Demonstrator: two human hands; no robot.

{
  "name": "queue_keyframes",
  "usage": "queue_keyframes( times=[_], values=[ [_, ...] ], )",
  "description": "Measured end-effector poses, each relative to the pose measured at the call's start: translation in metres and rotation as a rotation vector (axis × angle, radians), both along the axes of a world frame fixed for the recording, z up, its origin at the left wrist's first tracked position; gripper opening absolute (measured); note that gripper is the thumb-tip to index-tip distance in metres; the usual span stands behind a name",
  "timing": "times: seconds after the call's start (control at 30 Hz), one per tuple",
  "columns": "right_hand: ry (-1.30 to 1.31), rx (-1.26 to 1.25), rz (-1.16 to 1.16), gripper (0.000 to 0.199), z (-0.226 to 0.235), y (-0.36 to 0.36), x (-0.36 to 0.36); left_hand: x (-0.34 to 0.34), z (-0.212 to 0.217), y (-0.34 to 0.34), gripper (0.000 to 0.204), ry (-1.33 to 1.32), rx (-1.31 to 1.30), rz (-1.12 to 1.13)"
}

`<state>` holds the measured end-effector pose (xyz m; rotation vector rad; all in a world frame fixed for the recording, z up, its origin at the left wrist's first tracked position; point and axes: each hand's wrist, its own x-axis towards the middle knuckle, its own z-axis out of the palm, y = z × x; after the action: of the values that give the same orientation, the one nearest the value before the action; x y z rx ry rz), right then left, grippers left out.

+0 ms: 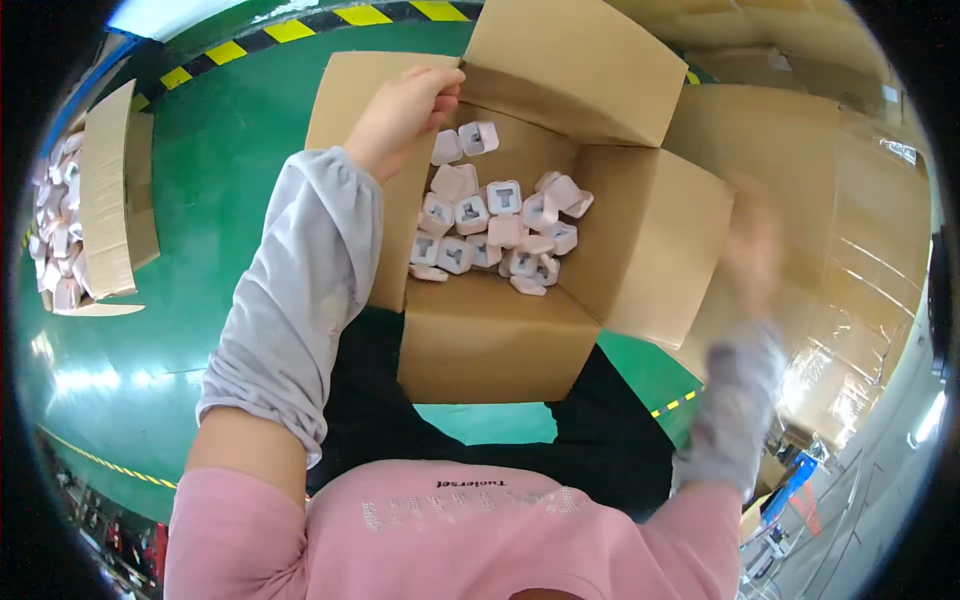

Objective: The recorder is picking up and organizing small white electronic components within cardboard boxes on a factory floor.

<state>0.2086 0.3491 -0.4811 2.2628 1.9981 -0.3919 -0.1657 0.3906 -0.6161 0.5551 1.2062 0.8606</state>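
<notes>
The big brown box (608, 215) is open in front of the person, above the green floor (210, 290), and lots of little pink and white cases (505, 231) lie in a messy heap inside, more toward its near edge. The left hand (402, 112) is at the box's far left corner, fingers curled in by the left flap (394, 245); it is hard to tell if they pinch the cardboard. The right hand (752, 240) is by the outer edge of the right flap (672, 245), too blurry to tell if it is wide, narrow or holding anything. The box looks stiff, but its flaps should bend easily at the folds. It is probably not very heavy. The side walls seem the best place to hold, as a flap could tear. The cases look hard, light and smooth, so they may slide.
</notes>
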Motion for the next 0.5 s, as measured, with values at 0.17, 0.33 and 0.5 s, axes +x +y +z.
queue_keyframes(
  times=[0.17,0.33,0.5],
  values=[
    [-0.196,-0.621,0.442,0.106,-0.177,0.013,-0.069,0.018,0.003,0.002,0.027,0.010,0.039,-0.045],
    [-0.055,-0.783,0.317,0.095,-0.235,0.027,-0.061,0.012,0.009,-0.002,0.028,0.017,0.060,-0.056],
    [0.187,-0.343,0.161,0.048,-0.239,0.014,-0.039,0.011,0.010,0.000,0.029,0.044,0.035,-0.062]
  ],
)
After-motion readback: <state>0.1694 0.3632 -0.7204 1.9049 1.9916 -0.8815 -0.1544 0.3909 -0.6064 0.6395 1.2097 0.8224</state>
